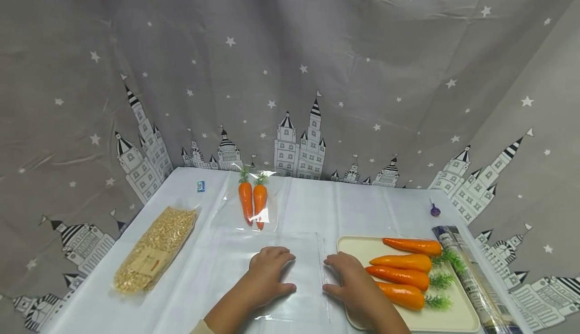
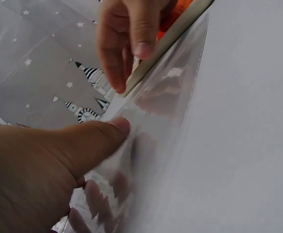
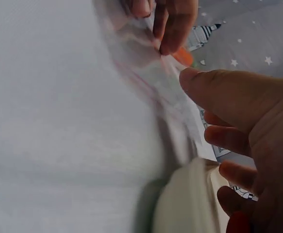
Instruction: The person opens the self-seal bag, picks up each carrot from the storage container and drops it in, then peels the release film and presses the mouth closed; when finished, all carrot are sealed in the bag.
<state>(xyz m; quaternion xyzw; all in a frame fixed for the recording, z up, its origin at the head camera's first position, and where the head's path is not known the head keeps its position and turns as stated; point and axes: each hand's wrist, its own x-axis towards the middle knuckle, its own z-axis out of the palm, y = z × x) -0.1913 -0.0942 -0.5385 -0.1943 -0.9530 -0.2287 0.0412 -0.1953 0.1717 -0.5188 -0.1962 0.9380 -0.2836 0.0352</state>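
A flat clear plastic bag (image 1: 308, 306) lies on the white table in front of me. Over its middle is my left hand (image 1: 270, 277), thumb and fingers spread apart with nothing between them. My right hand (image 1: 352, 279) is at the bag's right edge, beside the cream tray (image 1: 446, 320), its fingers loosely bent and apart from the thumb. In the left wrist view the left thumb (image 2: 90, 145) hovers over the shiny bag. Several orange carrots (image 1: 403, 276) with green tops lie on the tray, right of the right hand.
Behind the flat bag, two carrots (image 1: 246, 200) lie in another clear bag. At left lies a bag of pale grain-like pieces (image 1: 156, 248). A long wrapped pack (image 1: 473, 283) lines the tray's right side. Farther back are a small blue packet (image 1: 201, 186) and a purple item (image 1: 435, 210).
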